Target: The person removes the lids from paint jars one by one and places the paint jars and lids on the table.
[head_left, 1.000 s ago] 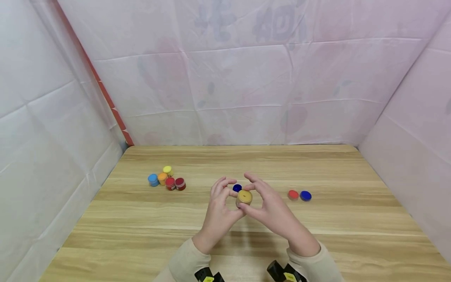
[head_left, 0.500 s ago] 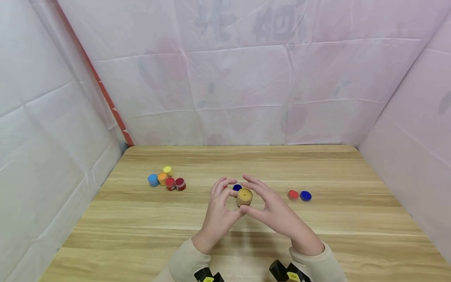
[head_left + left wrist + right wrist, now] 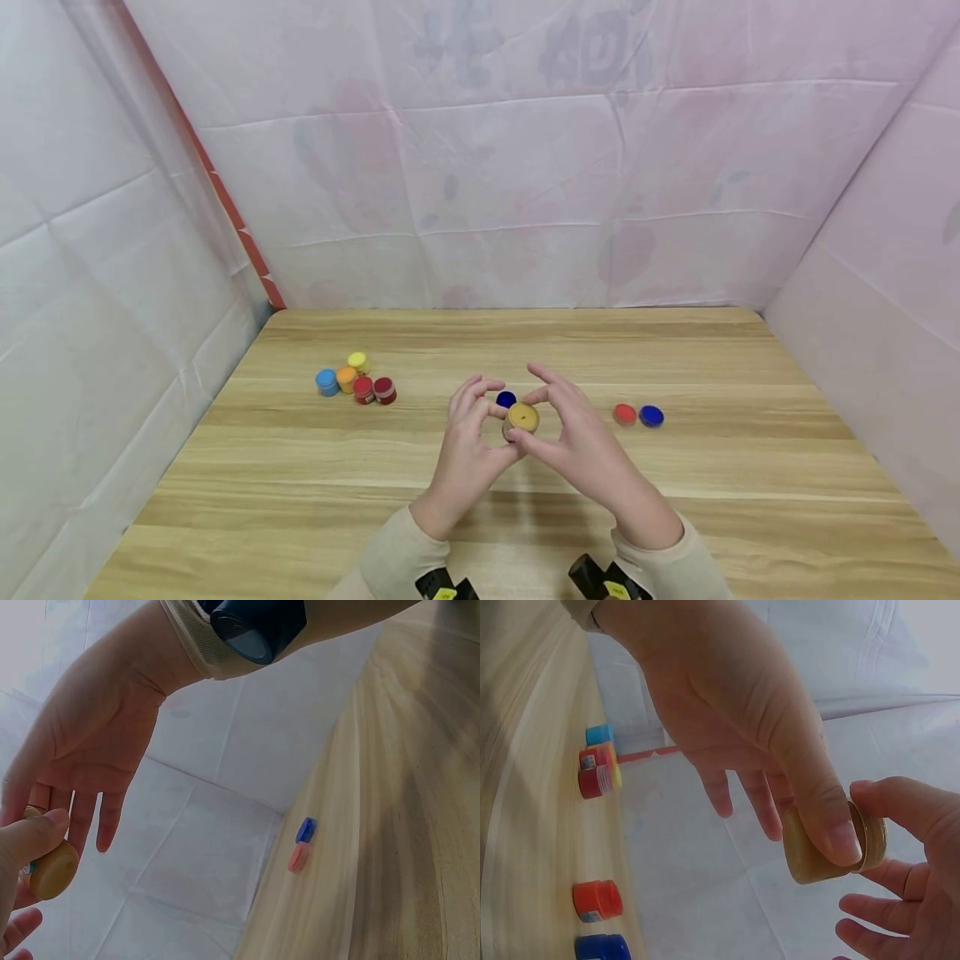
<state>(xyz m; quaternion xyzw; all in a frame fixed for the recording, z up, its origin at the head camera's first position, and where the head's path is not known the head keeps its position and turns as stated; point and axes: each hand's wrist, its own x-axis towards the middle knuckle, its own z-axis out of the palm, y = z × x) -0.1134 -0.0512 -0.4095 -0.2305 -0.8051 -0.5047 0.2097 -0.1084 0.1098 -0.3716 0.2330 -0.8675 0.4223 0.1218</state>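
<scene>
My left hand (image 3: 468, 446) grips a small paint jar (image 3: 806, 851) with ochre paint, its thumb across the side. With thumb and forefinger, my right hand (image 3: 588, 450) pinches the ochre lid (image 3: 523, 416) at the jar's top. In the right wrist view the lid has a ridged rim, and the left thumb hides part of the body. The left wrist view shows the jar (image 3: 54, 871) tilted, with my right hand (image 3: 105, 727) beyond it and its outer fingers extended. Both hands hold the jar above the table.
Behind the hands stand a blue jar (image 3: 506, 400) and a red jar (image 3: 598, 900). A cluster lies left: blue (image 3: 327, 382), orange (image 3: 347, 379), yellow (image 3: 358, 362), red (image 3: 363, 390) and dark red (image 3: 385, 390) jars. Red (image 3: 625, 414) and blue (image 3: 652, 416) discs lie right on the wooden table (image 3: 712, 358).
Half a second ago the right thumb and forefinger stood looser around the lid; now they pinch it again, with the right wrist slightly turned. The left hand has stayed in place.
</scene>
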